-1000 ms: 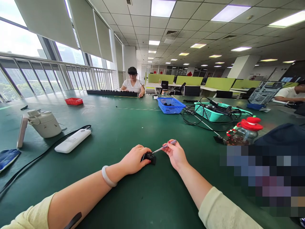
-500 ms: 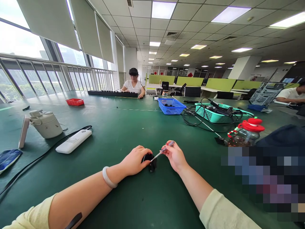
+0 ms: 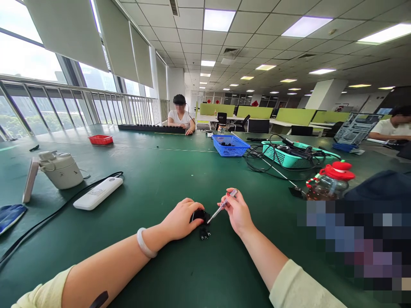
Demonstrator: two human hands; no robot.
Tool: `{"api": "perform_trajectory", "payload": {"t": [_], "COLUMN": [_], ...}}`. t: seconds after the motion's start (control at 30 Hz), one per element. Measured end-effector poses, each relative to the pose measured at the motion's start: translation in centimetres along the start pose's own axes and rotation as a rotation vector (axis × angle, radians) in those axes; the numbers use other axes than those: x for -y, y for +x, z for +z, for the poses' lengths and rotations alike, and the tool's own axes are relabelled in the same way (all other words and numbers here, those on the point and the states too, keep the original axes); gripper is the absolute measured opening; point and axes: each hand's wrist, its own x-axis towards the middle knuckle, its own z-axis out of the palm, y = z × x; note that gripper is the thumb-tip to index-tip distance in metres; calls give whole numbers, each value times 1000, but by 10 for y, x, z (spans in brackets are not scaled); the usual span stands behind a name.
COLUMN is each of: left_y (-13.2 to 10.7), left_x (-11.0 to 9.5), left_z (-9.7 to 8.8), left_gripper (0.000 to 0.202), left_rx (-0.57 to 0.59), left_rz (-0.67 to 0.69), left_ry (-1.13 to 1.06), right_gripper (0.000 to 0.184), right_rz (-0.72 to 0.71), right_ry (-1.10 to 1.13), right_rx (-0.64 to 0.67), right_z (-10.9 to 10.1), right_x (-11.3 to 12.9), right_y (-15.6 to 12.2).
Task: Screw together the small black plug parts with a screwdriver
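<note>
My left hand (image 3: 183,219) is closed on a small black plastic part (image 3: 205,216), pressing it to the green table (image 3: 192,269). The fingers hide much of it. Just below, on the near side, is a small black piece (image 3: 204,234) with metal prongs; whether it is joined to the held part I cannot tell. Between the thumb and fingers of my right hand (image 3: 238,211) is a slim screwdriver (image 3: 221,207) with a clear handle. It slants down to the left, and its tip is at the right side of the black part.
A white power bank (image 3: 98,193), a cream bottle (image 3: 61,171) and a black cable lie to the left. Farther off stand a red tray (image 3: 100,140), a blue basket (image 3: 231,150) and a teal basket of cables (image 3: 285,159). A red-lidded jar (image 3: 330,182) is at right. Two people sit beyond.
The screwdriver tip has shifted slightly right on the black part. The pronged black piece sits lower, closer to me. My left hand has hardly moved.
</note>
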Motion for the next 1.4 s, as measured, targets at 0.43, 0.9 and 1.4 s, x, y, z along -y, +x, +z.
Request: {"api": "perform_trajectory", "payload": {"t": [0.43, 0.9, 1.4], "left_y": [3, 1, -1], "left_x": [2, 1, -1], "left_z": [1, 1, 0], "left_gripper": [26, 32, 31], "left_rx": [-42, -32, -23], "left_rz": [-63, -57, -24], "left_ry": [14, 8, 36], "right_gripper": [38, 33, 41], "right_rz": [-377, -536, -731], "right_ry": [-374, -723, -770], "right_rx": [71, 254, 295], "right_z": [10, 8, 10], "right_x": [12, 8, 6], "right_y": [-23, -22, -26]}}
